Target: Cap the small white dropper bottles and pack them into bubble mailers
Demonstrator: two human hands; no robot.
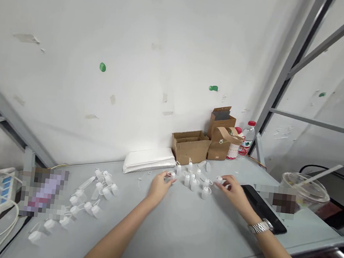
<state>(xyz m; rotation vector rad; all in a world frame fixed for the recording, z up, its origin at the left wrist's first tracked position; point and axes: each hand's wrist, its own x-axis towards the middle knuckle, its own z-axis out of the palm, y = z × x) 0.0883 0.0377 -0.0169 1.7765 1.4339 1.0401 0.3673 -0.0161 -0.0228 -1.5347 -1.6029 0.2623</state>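
Pinched between thumb and fingers, one small bottle is resting in the left hand, while the right hand is gripping another white-capped bottle by fingertips. Both grips are closing off much of the view, so how firmly either is pressing cannot be told. Between the hands, a loose cluster of bottles is standing on the gray table, most with long axes upright and thin loops showing at their caps. Nearest the wearer, the front bottle is sitting to the left of the right hand's fingertips and slightly closer to the table's front edge; the right hand is lying nearer to it than the left. On the opposite flank, the back-left bottle is standing just beyond the left hand's fingers. Well apart at left, a second group of bottles is spreading across the tabletop. Behind the cluster, an open cardboard box is standing beside a stack of white sheets.
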